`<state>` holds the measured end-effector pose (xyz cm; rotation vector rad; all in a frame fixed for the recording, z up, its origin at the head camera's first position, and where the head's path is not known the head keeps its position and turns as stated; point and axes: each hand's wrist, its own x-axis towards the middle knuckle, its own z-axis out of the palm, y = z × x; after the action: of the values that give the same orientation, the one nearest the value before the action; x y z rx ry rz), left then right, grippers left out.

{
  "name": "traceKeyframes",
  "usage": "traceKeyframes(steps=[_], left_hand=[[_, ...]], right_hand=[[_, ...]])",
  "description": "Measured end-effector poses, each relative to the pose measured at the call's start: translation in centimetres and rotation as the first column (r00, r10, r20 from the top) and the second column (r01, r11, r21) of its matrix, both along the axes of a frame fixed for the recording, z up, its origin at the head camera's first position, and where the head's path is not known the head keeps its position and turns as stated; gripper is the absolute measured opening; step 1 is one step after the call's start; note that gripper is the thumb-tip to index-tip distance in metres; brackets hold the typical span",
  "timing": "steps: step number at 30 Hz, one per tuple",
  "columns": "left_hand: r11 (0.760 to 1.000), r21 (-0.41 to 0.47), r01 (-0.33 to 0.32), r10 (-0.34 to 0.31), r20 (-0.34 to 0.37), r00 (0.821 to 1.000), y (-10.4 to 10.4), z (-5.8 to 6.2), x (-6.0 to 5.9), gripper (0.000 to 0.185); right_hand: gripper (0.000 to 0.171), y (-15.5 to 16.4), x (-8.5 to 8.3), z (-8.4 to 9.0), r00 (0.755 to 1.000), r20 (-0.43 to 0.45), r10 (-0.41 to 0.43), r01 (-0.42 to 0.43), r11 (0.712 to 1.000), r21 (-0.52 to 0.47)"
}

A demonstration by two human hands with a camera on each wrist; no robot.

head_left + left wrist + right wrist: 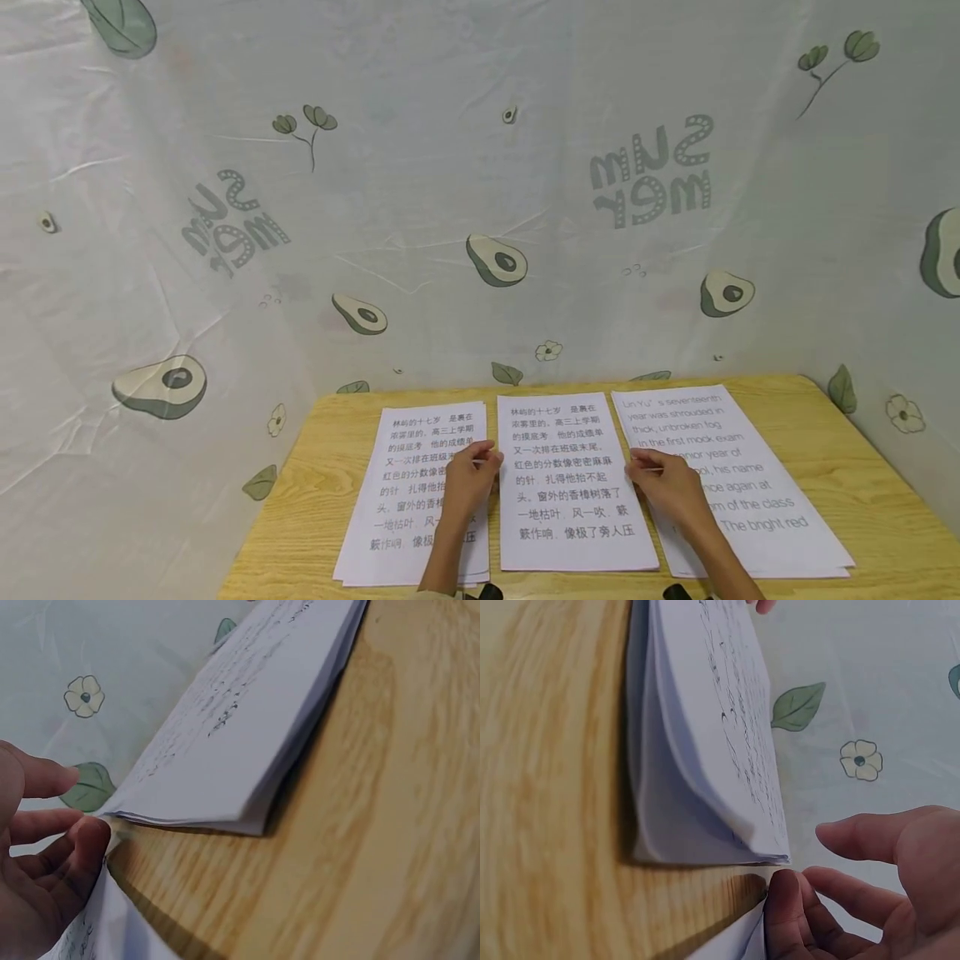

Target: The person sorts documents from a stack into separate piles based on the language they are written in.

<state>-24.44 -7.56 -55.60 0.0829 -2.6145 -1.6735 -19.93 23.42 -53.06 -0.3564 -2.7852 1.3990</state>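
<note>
Three stacks of printed paper lie side by side. The middle stack (pixel 566 500) has large Chinese print and sits between my two hands. My left hand (pixel 471 482) is at its left edge, over the right side of the left stack (pixel 367 533), also in Chinese. In the left wrist view, thumb and fingers (pixel 90 840) stand apart beside the middle stack's edge (pixel 225 780). My right hand (pixel 667 485) is at the opposite edge, covering part of the right stack (pixel 780 542), printed in English. The right thumb (pixel 855 836) is raised, with bent fingertips close to the middle stack's edge (pixel 727 772).
Under the papers is a yellow wood-grain table (pixel 300 500). A pale curtain (pixel 420 183) with avocados, leaves and flowers hangs right behind its far edge and along the left side. Narrow strips of wood show between the stacks.
</note>
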Motion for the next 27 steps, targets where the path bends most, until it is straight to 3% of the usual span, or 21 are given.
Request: traceKeyframes(steps=[9,18,27], left_hand=[[0.994,-0.113,-0.006,0.001,-0.040,0.999,0.4,-0.2,-0.1,0.033],[0.989,-0.140,0.042,-0.049,-0.045,0.998,0.6,0.0,0.1,0.009],[0.988,-0.152,0.025,-0.035,-0.060,0.998,0.8,0.7,0.5,0.034]], right_hand=[[0.048,-0.4,0.0,-0.1,0.998,-0.023,0.056,-0.054,0.995,0.087],[0.045,-0.8,0.2,0.1,0.997,-0.025,0.067,-0.064,0.992,0.108],[0.045,-1.2,0.2,0.6,0.998,-0.027,0.063,-0.059,0.990,0.127]])
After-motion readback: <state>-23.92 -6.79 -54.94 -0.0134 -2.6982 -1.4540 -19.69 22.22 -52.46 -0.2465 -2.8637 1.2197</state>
